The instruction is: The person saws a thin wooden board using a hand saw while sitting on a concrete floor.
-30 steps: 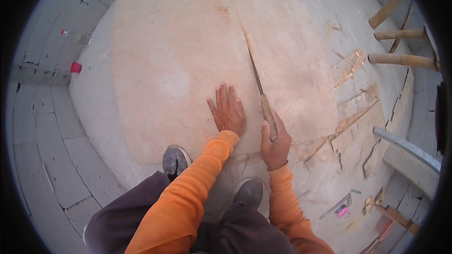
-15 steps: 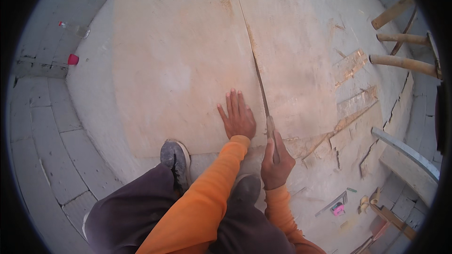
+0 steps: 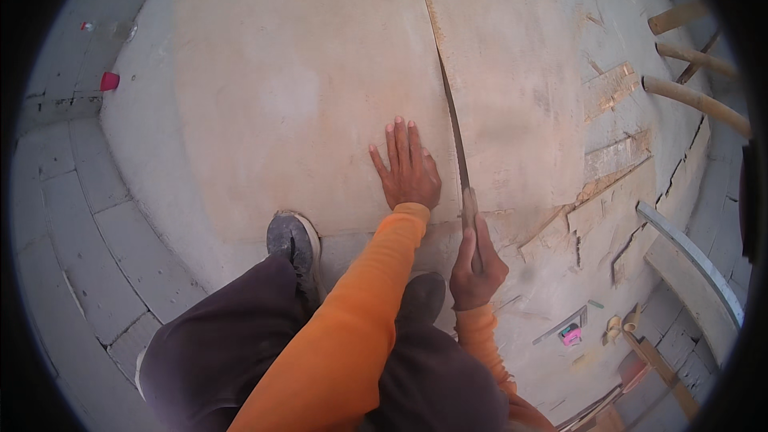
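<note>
A large pale plywood sheet (image 3: 280, 124) lies flat before me, with a long narrow cut running away from me through it. My left hand (image 3: 410, 174) rests palm down on the sheet, fingers spread, just left of that cut. Wrapped round the handle of a handsaw (image 3: 455, 124), my right hand (image 3: 478, 274) is at the sheet's near edge. The saw's dark, narrow blade lies along the cut, pointing away from me. How far it reaches below the sheet is hidden.
My shoe (image 3: 293, 242) is at the sheet's near edge. Broken wood strips (image 3: 616, 156) lie to the right, beside a curved-topped board (image 3: 692, 268) and wooden poles (image 3: 696, 100). A metal square (image 3: 560, 326) and pink tape measure (image 3: 571, 336) lie lower right; a pink cup (image 3: 110, 81) stands far left.
My right hand has drawn the saw back toward me, and more of the blade shows in the cut. My left hand stays flat on the sheet. The whole view has shifted slightly.
</note>
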Motion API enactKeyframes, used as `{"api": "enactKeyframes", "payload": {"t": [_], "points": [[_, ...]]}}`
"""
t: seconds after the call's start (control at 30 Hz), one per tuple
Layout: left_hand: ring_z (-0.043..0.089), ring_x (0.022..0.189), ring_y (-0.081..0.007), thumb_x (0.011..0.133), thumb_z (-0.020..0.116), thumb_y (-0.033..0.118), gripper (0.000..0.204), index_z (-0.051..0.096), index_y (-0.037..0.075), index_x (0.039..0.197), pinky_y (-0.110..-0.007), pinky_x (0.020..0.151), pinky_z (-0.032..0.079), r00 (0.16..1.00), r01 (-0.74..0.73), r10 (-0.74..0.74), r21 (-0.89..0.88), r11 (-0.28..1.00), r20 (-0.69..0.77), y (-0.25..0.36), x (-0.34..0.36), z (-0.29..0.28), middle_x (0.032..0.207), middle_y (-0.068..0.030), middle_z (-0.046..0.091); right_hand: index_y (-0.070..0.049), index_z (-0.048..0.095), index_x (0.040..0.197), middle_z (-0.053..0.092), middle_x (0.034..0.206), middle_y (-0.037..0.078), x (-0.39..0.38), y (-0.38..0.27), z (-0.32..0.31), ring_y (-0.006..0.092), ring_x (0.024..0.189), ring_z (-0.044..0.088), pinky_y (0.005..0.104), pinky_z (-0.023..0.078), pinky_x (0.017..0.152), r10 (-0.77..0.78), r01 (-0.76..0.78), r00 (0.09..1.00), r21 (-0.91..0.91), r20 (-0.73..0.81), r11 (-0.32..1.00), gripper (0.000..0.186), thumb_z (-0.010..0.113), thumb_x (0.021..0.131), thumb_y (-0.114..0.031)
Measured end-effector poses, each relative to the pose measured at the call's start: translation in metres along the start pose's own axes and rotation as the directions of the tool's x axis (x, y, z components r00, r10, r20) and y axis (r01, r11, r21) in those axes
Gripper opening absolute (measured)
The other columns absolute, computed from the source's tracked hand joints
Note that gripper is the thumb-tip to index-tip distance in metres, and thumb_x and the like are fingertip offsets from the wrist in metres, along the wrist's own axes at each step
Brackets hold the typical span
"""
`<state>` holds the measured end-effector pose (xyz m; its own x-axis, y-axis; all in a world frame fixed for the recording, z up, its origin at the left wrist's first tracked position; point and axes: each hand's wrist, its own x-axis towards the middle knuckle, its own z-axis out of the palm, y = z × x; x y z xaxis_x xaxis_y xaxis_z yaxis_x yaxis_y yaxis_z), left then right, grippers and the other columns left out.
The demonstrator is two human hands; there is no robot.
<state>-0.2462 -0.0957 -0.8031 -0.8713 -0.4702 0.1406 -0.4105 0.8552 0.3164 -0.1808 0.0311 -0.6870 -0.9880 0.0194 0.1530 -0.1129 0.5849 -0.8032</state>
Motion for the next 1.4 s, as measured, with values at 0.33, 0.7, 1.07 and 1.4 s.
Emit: {"api": "enactKeyframes", "payload": {"t": [0.33, 0.7, 1.07, 1.4], "points": [[0.024, 0.157, -0.0299, 0.101, 0.047, 0.018, 0.057, 0.04, 0.005, 0.157, -0.06, 0.127, 0.009, 1.0, -0.007, 0.007, -0.019, 1.0, -0.029, 0.001, -0.001, -0.001, 0.168, -0.013, 0.031, 0.005, 0.07, 0.126, 0.076, 0.1, 0.025, 0.059, 0.004, 0.036, 0.0248, 0.079, 0.078, 0.0311, 0.058, 0.068, -0.03, 0.031, 0.999, 0.119, -0.014, 0.992, 0.03, 0.067, 0.097, -0.001], [0.023, 0.158, -0.0296, 0.101, 0.048, 0.017, 0.058, 0.04, 0.005, 0.157, -0.06, 0.127, 0.008, 1.0, -0.001, 0.001, -0.026, 1.0, 0.0, 0.0, -0.002, -0.001, 0.168, -0.013, 0.031, 0.012, 0.069, 0.124, 0.076, 0.102, 0.027, -0.028, 0.01, -0.012, 0.0266, 0.084, 0.079, 0.0313, 0.059, 0.068, 0.099, -0.099, 0.995, -0.018, -0.004, 0.995, 0.029, 0.064, 0.096, 0.002], [0.024, 0.158, -0.0288, 0.101, 0.047, 0.016, 0.058, 0.039, 0.005, 0.157, -0.058, 0.127, 0.007, 1.0, 0.012, -0.011, -0.037, 0.999, 0.027, 0.0, -0.001, -0.001, 0.168, -0.0128, 0.032, 0.014, 0.066, 0.126, 0.076, 0.105, 0.028, -0.074, -0.002, -0.052, 0.0285, 0.092, 0.077, 0.0357, 0.061, 0.083, 0.144, -0.125, 0.983, -0.159, 0.114, 0.979, 0.032, 0.063, 0.098, -0.001], [0.025, 0.157, -0.0291, 0.101, 0.047, 0.016, 0.057, 0.041, 0.005, 0.156, -0.058, 0.127, 0.009, 1.0, -0.003, 0.002, -0.04, 0.999, -0.022, 0.001, 0.001, -0.001, 0.167, -0.0129, 0.033, 0.007, 0.071, 0.124, 0.077, 0.101, 0.024, -0.006, 0.006, -0.001, 0.0268, 0.079, 0.078, 0.031, 0.059, 0.071, 0.11, -0.11, 0.994, -0.014, 0.015, 0.994, 0.03, 0.068, 0.094, 0.001]]}}
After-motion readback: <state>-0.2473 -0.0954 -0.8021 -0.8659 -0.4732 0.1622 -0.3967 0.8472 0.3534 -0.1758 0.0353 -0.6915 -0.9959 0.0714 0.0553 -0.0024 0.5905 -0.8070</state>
